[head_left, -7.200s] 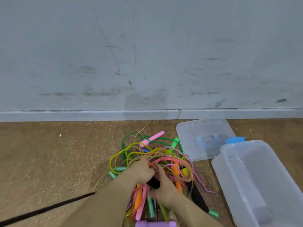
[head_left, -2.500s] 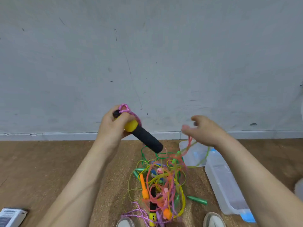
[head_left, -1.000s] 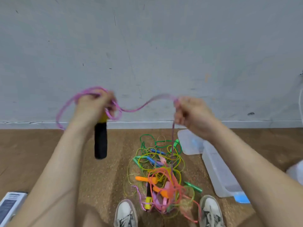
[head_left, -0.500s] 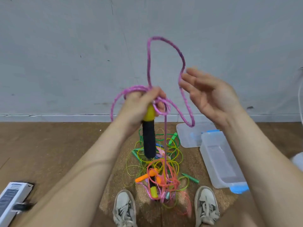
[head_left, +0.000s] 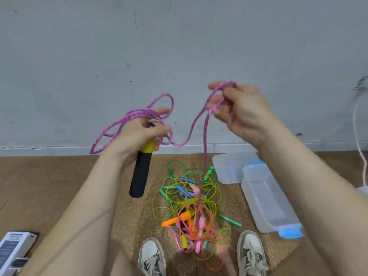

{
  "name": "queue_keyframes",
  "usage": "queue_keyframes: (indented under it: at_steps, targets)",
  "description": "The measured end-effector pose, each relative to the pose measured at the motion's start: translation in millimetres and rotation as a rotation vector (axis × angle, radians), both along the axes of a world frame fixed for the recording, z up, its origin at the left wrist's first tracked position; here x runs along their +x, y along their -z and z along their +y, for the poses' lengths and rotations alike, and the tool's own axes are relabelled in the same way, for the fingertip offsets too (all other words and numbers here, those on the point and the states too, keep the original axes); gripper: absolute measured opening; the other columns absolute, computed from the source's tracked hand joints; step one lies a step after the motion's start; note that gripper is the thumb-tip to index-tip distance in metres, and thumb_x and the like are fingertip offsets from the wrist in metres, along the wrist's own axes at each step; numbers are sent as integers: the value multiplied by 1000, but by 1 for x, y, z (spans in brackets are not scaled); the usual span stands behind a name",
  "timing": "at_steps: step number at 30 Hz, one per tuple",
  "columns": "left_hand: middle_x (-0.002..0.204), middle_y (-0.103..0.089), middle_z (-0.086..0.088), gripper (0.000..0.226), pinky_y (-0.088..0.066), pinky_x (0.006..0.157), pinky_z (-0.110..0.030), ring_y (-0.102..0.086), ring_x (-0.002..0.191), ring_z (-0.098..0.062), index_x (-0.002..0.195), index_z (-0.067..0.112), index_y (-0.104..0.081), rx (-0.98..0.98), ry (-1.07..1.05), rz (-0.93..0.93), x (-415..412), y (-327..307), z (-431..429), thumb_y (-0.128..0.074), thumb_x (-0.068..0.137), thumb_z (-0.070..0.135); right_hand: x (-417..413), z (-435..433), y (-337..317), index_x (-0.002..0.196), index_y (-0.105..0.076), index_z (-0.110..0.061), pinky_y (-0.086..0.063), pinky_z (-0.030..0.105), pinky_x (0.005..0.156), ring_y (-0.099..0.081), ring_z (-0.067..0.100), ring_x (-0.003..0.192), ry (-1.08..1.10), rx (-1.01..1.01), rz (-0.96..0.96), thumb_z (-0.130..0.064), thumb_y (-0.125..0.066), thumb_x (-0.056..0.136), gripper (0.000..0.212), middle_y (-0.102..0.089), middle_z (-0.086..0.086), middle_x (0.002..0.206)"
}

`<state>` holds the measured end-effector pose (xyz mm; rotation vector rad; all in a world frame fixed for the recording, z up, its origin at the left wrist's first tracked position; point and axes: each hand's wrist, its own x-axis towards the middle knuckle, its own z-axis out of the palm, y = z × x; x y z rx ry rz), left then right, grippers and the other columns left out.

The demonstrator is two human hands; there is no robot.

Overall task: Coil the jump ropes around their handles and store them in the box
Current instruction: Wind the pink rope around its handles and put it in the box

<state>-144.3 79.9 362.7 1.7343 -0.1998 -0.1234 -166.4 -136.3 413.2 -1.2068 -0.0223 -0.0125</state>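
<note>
My left hand grips the yellow top of a black jump-rope handle, which hangs downward, with several loops of pink braided rope gathered at its top. My right hand is raised to the right and pinches the same pink rope, which drops from it into the tangled pile of coloured jump ropes on the floor. The clear plastic box with blue clips lies to the right of the pile.
The box's clear lid lies flat behind the box by the grey wall. My two white shoes stand at the near edge of the pile. A white device lies at the lower left. A white cable hangs at the far right.
My right hand has closed on the pink rope and drawn it up to the right. The tall loop above my left hand has collapsed. The handle tilts slightly.
</note>
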Motion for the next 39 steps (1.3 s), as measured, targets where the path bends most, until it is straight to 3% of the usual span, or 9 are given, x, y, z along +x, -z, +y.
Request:
queue_keyframes:
  at_steps: [8, 11, 17, 22, 26, 29, 32, 35, 39]
  targets:
    - [79, -70, 2, 26, -53, 73, -33, -65, 74, -13, 86, 26, -70, 548, 645, -116, -41, 30, -82, -54, 92, 45, 7, 12, -122, 90, -54, 4, -58, 28, 56, -69, 28, 63, 35, 317, -220, -1, -47, 98, 12, -64, 16, 67]
    - [62, -64, -2, 38, -45, 53, -24, -56, 50, -16, 66, 18, -65, 79, 405, -106, -42, -6, -73, -47, 98, 30, -4, -18, -104, 88, -54, -7, -59, 35, 73, -67, 27, 81, 50, 262, -140, -11, -54, 93, 6, -62, 13, 83]
    - [60, -58, -5, 37, -41, 42, -18, -50, 43, -11, 72, 10, -51, -737, 169, -12, -47, -103, -74, -39, 102, 27, -66, -22, 31, 99, -53, -16, -51, 21, 50, -60, 19, 68, 163, 473, 278, -4, -42, 90, 19, -54, 6, 80]
    - [58, -56, -5, 37, -43, 41, -16, -50, 41, -9, 72, 9, -50, -971, 197, -51, -70, -167, -91, -39, 102, 28, -104, 21, 110, 122, -54, -23, -53, 36, 84, -60, 18, 97, -177, -190, 261, 0, -57, 90, 39, -59, 7, 111]
    - [56, -59, -4, 35, -47, 44, -18, -55, 43, -10, 74, 8, -51, -1152, 190, -197, -74, -207, -73, -40, 102, 27, -96, 8, 138, 81, -65, -14, -52, 35, 79, -62, 29, 83, -93, -1080, 85, -14, -49, 97, 23, -68, 14, 88]
    - [57, -59, -2, 34, -47, 46, -19, -57, 45, -9, 76, 9, -52, -1261, 163, -261, -65, -214, -41, -41, 102, 29, -91, -14, 119, 73, -59, -18, -56, 40, 59, -60, 21, 60, 13, -842, 189, -13, -44, 99, 30, -63, 5, 77]
    - [53, -54, 2, 35, -43, 41, -17, -52, 40, -8, 72, 13, -49, -1247, 96, -155, -65, -197, -42, -42, 101, 32, -89, -2, 99, 113, -57, -18, -53, 25, 48, -62, 12, 78, -204, -696, 186, -8, -52, 96, 20, -57, -5, 105]
    - [53, -54, 1, 37, -46, 43, -16, -52, 40, -8, 72, 12, -47, -1223, 111, -161, -73, -195, -57, -38, 102, 32, -90, 33, 123, 140, -42, -25, -50, 14, 57, -59, 13, 90, -389, -768, 135, -17, -61, 93, 52, -49, -10, 122]
    - [50, -52, 1, 38, -45, 43, -20, -50, 41, -7, 72, 11, -44, -1225, 277, -274, -76, -210, -48, -32, 104, 28, -89, 71, 148, 129, -59, -18, -39, 4, 77, -58, 14, 100, -334, -833, 42, -19, -55, 96, 33, -61, 0, 109]
